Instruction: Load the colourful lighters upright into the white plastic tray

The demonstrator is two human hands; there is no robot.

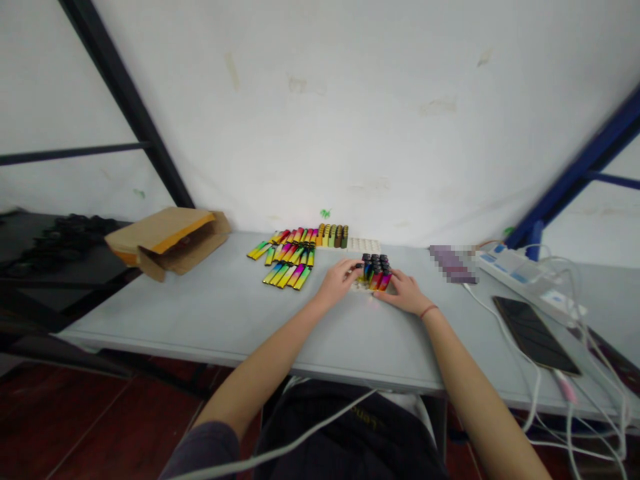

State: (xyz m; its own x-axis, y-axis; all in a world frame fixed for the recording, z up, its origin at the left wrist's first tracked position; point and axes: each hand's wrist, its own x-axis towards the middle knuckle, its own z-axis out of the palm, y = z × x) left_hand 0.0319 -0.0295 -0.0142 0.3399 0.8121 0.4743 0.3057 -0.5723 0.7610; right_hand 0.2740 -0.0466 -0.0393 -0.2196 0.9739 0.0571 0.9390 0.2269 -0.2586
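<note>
A small white tray (361, 287) on the grey table (210, 313) holds several upright rainbow-coloured sticks with black caps (376, 270). My left hand (339, 280) touches the tray's left side, its fingers curled against the sticks. On the tray's right side rests my right hand (406, 292), fingers bent round the corner of the tray. Further back lie several loose rainbow sticks (289, 259) in rows, and an empty white tray (363, 245) lies behind.
An open cardboard box (167, 240) lies at the table's back left. A power strip (520, 273), white cables (530, 373) and a dark phone (536, 333) occupy the right side. A purple flat item (453, 262) lies beside the strip. Black shelving stands left.
</note>
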